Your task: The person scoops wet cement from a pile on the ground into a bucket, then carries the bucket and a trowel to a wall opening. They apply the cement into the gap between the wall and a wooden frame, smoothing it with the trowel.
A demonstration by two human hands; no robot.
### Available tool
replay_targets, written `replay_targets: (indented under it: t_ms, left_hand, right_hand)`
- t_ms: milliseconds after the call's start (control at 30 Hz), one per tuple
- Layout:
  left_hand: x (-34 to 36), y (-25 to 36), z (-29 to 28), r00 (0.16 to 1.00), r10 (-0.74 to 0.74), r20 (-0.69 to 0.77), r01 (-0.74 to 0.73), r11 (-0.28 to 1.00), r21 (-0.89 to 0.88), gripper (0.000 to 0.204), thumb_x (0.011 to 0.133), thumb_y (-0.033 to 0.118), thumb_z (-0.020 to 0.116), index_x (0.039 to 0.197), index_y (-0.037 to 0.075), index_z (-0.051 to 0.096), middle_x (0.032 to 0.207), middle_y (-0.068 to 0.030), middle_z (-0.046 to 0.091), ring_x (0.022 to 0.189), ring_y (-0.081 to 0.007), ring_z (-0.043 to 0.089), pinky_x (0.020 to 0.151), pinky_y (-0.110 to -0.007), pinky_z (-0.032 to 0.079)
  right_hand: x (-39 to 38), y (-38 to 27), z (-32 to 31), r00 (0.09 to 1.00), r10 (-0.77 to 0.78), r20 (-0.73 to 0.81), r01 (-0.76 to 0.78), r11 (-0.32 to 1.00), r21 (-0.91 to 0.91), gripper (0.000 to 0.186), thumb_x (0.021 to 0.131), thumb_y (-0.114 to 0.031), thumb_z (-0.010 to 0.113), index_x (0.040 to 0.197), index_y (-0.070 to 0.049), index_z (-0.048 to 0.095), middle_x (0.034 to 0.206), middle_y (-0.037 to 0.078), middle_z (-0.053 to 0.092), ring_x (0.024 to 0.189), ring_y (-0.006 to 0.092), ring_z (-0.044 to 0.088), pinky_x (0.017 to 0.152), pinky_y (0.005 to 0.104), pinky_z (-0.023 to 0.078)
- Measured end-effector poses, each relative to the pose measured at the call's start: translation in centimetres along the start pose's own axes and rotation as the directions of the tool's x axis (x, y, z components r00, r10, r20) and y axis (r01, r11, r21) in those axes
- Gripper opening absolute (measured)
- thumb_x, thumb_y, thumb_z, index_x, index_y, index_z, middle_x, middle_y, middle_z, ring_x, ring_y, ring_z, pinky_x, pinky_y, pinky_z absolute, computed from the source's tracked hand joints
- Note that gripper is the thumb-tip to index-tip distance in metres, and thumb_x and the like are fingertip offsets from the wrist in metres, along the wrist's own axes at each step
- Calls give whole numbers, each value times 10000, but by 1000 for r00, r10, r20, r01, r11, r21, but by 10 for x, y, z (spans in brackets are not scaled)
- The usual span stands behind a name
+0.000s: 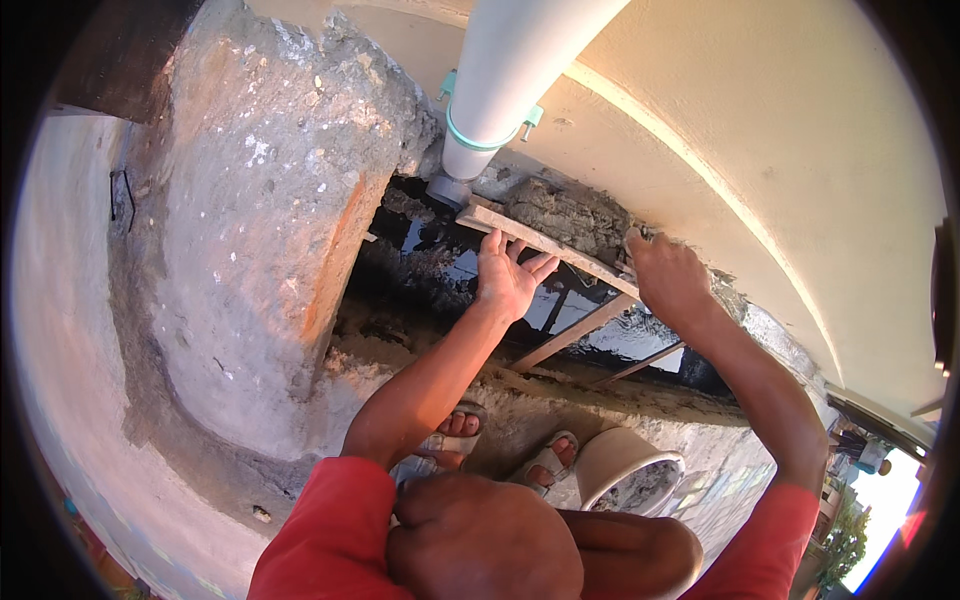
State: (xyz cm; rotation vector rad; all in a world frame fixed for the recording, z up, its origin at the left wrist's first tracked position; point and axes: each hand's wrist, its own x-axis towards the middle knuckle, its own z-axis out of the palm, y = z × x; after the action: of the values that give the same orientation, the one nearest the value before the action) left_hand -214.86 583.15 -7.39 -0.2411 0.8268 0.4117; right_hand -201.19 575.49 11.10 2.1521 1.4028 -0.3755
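A long narrow wooden board (540, 240) lies along the far edge of a drain opening, at the foot of a wall. Against its underside my left hand (505, 275) rests palm up, fingertips supporting it, fingers slightly apart. My right hand (660, 280) is curled near the board's right end, around something I cannot make out. Rough wet grey mortar (570, 212) sits behind the board. A white vertical pipe (510, 70) with a turquoise clamp (470, 140) ends in a grey fitting (450, 187) beside the board's left end.
Dark water (420, 280) fills the drain, crossed by slanting wooden strips (570, 335). A rough concrete block (250, 220) stands left. A pale bucket (605, 455) of grey material sits by my sandalled feet (545, 460). A distant person (865, 455) appears at far right, beside the wall (790, 150).
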Motion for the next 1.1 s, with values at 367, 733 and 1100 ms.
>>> replay_targets:
  t_ms: [367,733,1100]
  left_hand:
    - [2,2,-8,1000,-3,13,2,999,48,623,997,422,387,1471,75,177,1415,-157,295,1315,-518,322,1115,-587,308]
    - [0,4,-4,1000,12,21,-13,996,86,565,995,404,410,1424,73,251,1289,-147,359,1232,-476,420,1076,-578,374]
    - [-10,-1,-21,992,125,-26,-113,954,277,407,956,285,544,1246,33,410,1158,-131,521,1011,-378,610,895,-480,513]
  right_hand:
    - [-8,8,-17,998,-7,65,8,1000,-15,325,849,-38,550,1170,13,563,902,220,655,818,352,693,688,417,578]
    - [-17,-1,-19,990,-135,-39,136,990,23,126,816,-53,591,909,14,645,786,189,671,757,342,696,636,410,576]
    - [-40,15,-53,986,-140,87,101,928,358,389,833,-169,637,1175,12,595,917,241,663,863,427,640,850,504,485]
